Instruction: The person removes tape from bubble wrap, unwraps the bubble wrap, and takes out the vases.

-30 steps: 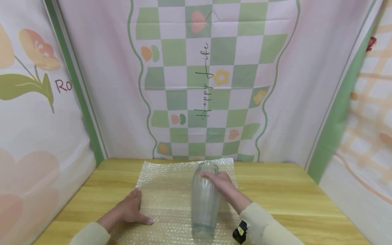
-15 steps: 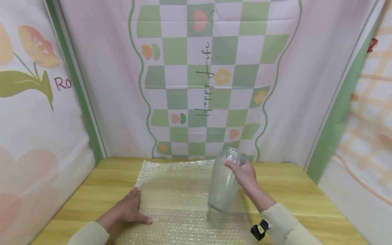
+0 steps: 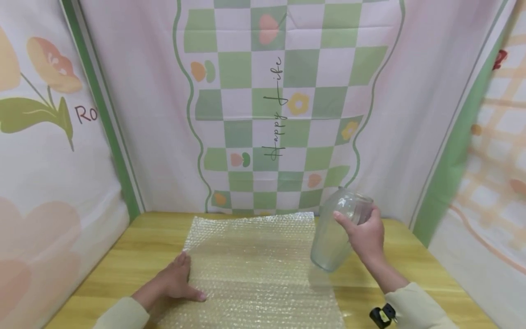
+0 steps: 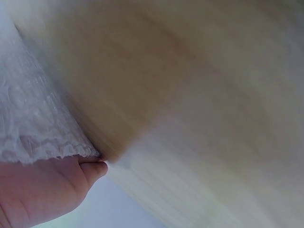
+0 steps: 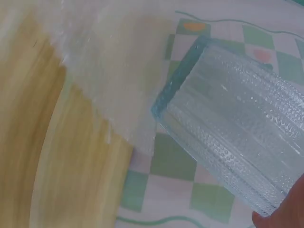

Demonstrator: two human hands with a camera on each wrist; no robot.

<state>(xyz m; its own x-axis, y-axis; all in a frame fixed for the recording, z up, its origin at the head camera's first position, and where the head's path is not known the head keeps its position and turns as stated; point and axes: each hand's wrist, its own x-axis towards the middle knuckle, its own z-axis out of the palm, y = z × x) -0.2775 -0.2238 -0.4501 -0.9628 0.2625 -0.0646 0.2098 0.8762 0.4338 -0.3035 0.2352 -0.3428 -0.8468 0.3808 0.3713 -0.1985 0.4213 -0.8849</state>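
A clear, ribbed glass vase [image 3: 328, 237] tilts over the right edge of a bubble wrap sheet [image 3: 255, 265], its mouth leaning right. My right hand [image 3: 367, 237] grips it near the mouth, thumb across the near side. The vase's thick base [image 5: 178, 78] shows in the right wrist view, raised above the table. My left hand [image 3: 174, 276] rests on the sheet's left edge, thumb spread over the wrap and fingers extended along the border. In the left wrist view the bubble wrap [image 4: 33, 109] lies beside that hand [image 4: 47, 190].
The wood-grain table [image 3: 394, 256] extends to both sides of the sheet. A checkered cloth [image 3: 267, 132] hangs behind it, with printed cloths [image 3: 49, 183] at the sides. A small black device [image 3: 382, 315] sits at the right cuff.
My right hand has lifted the vase off the middle of the bubble wrap and carried it right and away, tilting it. The left hand has stayed in place.
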